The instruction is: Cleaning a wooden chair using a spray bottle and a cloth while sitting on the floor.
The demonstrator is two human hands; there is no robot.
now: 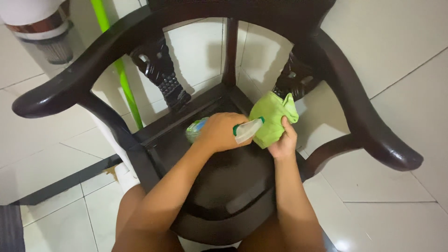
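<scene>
Spray bottle (201, 128) sits over the dark wooden armchair (233, 186) seat, pale nozzle aimed at the green cloth (270, 119). I see a green pole (122, 79) leaning behind the chair on the white tiled floor (396, 186). Left hand (221, 132) is clenched around the bottle; right hand (284, 142) grasps the bunched cloth just beside the nozzle.

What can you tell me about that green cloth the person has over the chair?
The green cloth is a soft, bright lime-green rag, bunched and folded, with one corner poking up. The right hand grips it from below, above the back of the dark wooden chair's seat. The white nozzle of the spray bottle in the left hand points at it, close up or touching.
</scene>
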